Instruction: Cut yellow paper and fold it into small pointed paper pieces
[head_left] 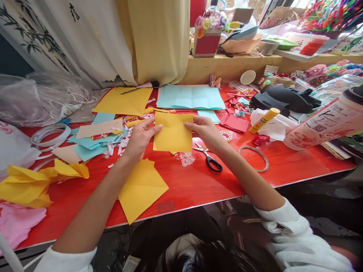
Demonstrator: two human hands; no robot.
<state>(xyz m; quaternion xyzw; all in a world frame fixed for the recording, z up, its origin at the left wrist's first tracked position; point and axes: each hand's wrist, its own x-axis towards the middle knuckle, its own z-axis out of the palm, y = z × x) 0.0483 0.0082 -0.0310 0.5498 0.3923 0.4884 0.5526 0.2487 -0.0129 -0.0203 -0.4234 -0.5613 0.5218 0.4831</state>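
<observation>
Left hand (141, 136): thumb and fingers clamped on the yellow square paper sheet (172, 134), left edge.
Right hand (205, 129): likewise, upper right edge.
Yellow sheet: flat, faintly creased, above the glossy red table (193, 183).
Red-fronted square container (207, 45): multicoloured crocheted flowers (211, 22) at its top.
Pink-and-white cylindrical tumbler (326, 119): black lid (357, 94) on, contents hidden.

The paper (172, 134) is yellow, the tabletop (193, 185) red.

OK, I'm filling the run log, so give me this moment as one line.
left hand: pinching yellow sheet, left edge | right hand: pinching its right edge | scissors: on red table
</observation>
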